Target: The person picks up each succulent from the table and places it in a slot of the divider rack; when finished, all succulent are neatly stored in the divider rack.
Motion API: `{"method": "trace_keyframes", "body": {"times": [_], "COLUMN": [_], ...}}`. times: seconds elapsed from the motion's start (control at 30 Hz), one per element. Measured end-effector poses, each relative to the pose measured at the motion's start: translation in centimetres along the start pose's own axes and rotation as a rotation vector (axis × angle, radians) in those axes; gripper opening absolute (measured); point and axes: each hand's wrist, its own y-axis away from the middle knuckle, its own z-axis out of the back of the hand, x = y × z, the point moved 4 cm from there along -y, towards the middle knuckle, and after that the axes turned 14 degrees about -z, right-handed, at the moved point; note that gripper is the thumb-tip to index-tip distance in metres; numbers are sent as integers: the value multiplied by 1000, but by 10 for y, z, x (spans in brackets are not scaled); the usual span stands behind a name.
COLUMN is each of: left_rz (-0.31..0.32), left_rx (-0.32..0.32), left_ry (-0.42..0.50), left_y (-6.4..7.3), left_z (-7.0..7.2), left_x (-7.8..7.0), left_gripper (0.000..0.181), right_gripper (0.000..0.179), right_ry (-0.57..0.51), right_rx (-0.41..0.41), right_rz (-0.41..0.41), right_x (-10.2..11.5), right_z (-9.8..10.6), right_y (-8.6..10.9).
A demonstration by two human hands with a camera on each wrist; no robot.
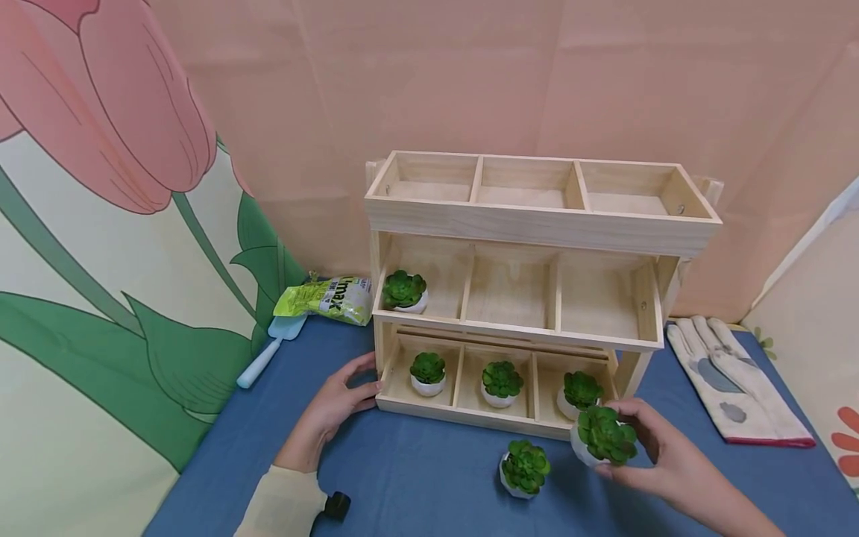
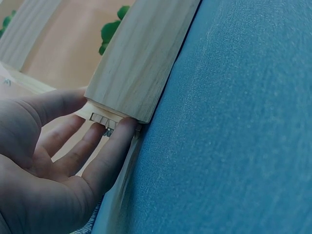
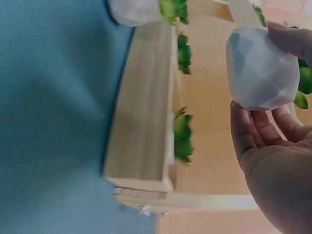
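A three-tier wooden planter shelf (image 1: 546, 231) stands on the blue cloth. My left hand (image 1: 335, 403) touches the left end of its bottom tray (image 2: 141, 53), fingers extended against the wood. In my right hand (image 1: 661, 455), a potted succulent (image 1: 607, 435) is gripped by its white faceted pot (image 3: 263, 68), in front of the bottom tray's right end. Each bottom compartment holds a succulent: left (image 1: 427, 369), middle (image 1: 502, 380) and right (image 1: 581, 389), the right one partly hidden by the held plant. Another succulent (image 1: 526, 468) sits on the cloth before the shelf.
One succulent (image 1: 405, 289) occupies the middle tier's left compartment. A green-yellow bag (image 1: 335, 298) and a light-blue trowel (image 1: 271, 347) lie left of the shelf. Stained white gloves (image 1: 741, 384) are at the right. A printed backdrop (image 1: 483, 82) rises behind.
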Motion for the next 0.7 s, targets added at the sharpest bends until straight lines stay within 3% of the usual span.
{"method": "trace_keyframes", "body": {"times": [0.17, 0.37, 0.7], "left_rz": [10, 8, -7], "left_rx": [6, 9, 14], "left_ry": [8, 6, 6], "left_y": [-1, -1, 0], "left_z": [-1, -2, 1], "left_x": [1, 1, 1], "left_gripper": [65, 65, 65], "right_gripper": [72, 69, 68], "right_ry": [13, -21, -12], "right_rx": [-18, -48, -25], "right_rz": [9, 122, 276], "right_x": [16, 38, 91], "right_z": [8, 14, 29], "right_y": [-6, -10, -25]}}
